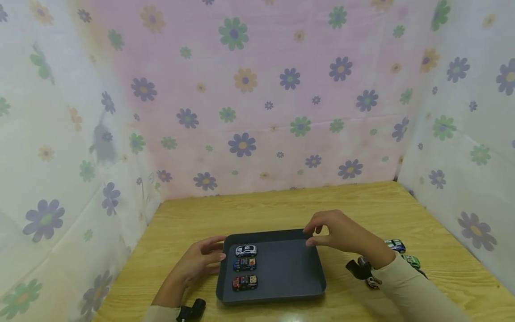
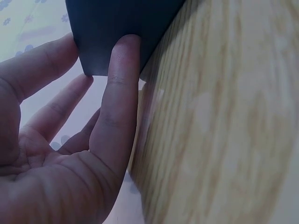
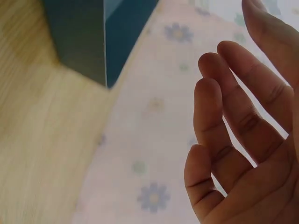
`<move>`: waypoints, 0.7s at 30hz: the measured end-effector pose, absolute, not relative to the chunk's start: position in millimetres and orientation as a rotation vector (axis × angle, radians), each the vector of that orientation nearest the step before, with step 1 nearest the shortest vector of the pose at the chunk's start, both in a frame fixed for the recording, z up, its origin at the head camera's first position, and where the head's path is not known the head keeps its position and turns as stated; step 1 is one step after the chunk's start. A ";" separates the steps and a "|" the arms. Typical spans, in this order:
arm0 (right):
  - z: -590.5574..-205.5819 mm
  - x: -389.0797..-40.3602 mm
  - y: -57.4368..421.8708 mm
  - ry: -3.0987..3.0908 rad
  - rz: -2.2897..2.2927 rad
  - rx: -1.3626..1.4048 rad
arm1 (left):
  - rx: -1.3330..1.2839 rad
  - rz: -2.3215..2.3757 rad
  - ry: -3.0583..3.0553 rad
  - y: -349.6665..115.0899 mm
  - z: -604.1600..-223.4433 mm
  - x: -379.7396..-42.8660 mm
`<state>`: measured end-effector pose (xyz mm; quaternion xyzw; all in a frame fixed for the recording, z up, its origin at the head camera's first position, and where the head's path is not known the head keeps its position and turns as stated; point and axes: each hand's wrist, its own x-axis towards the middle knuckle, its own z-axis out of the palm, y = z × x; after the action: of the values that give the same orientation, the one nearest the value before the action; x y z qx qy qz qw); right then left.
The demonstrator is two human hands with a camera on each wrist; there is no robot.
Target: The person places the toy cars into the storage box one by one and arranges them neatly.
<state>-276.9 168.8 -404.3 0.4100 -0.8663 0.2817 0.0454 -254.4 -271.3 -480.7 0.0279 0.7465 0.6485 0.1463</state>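
Observation:
A dark grey rectangular tray lies on the table with three toy cars lined up along its left side. At the back is a white-and-black car, then a blue car, and nearest is a red-and-black car. My left hand rests at the tray's left edge, fingers extended; in the left wrist view its thumb presses flat against the outer wall. Over the tray's back right corner hovers my right hand, its fingers loosely bent and nothing between them. The right wrist view shows its palm empty, apart from the tray.
Several more toy cars lie right of the tray, partly hidden by the right forearm, among them a green car and a white-and-blue car. Flowered cloth encloses the wooden table at the back and both sides.

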 end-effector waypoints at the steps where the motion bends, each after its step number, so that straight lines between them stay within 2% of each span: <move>1: -404.0 -277.2 174.1 -2.633 0.859 1.235 | 0.078 1.865 2.149 -271.2 -480.0 -254.2; 16: -400.9 -278.9 244.8 -2.742 0.877 0.878 | 0.061 1.872 2.146 -270.9 -480.0 -254.1; 21: -408.0 -286.0 271.1 -2.802 1.021 0.845 | 0.043 1.872 2.145 -270.0 -478.6 -253.5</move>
<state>-286.0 271.1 -408.0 0.2725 -0.9038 0.3293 0.0210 -253.5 -270.0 -478.6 0.0150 0.7451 0.6505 0.1464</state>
